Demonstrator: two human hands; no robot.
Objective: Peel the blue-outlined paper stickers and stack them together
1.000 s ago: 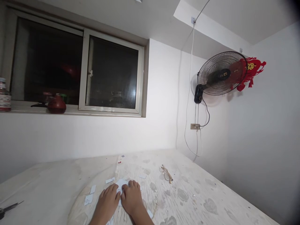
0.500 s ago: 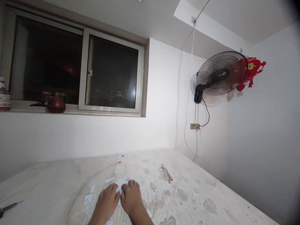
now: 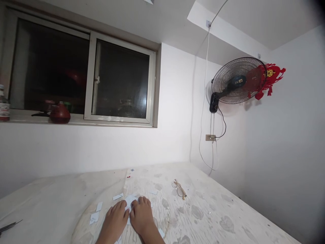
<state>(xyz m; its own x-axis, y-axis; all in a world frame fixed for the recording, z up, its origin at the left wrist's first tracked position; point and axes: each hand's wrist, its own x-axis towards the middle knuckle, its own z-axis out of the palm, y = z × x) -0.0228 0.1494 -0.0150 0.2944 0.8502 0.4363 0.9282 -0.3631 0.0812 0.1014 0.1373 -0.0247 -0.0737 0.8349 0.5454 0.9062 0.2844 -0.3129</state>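
My left hand (image 3: pixel 115 217) and my right hand (image 3: pixel 141 216) rest side by side, low in the view, their thumbs nearly touching. Under and between them lies a white piece of paper (image 3: pixel 130 200), mostly covered by my hands. The fingers of both hands are bent and close together, pressing on this paper. Around them are several small paper pieces: one strip (image 3: pixel 118 196) beyond my left hand, two more (image 3: pixel 99 206) (image 3: pixel 94 218) to its left, and another (image 3: pixel 161 233) by my right wrist. Fine marks show on some, too small to read.
Folded glasses (image 3: pixel 179 189) lie on the pale, patterned tabletop (image 3: pixel 198 230), right of my hands. A thin pointed tool (image 3: pixel 9 226) is at the far left edge. A red-brown pot (image 3: pixel 60 114) and a bottle (image 3: pixel 4 106) stand on the windowsill. A fan (image 3: pixel 238 81) hangs on the wall.
The view has shifted very slightly. Both hands stay in almost the same place on the paper, and the pieces around them have not visibly moved.
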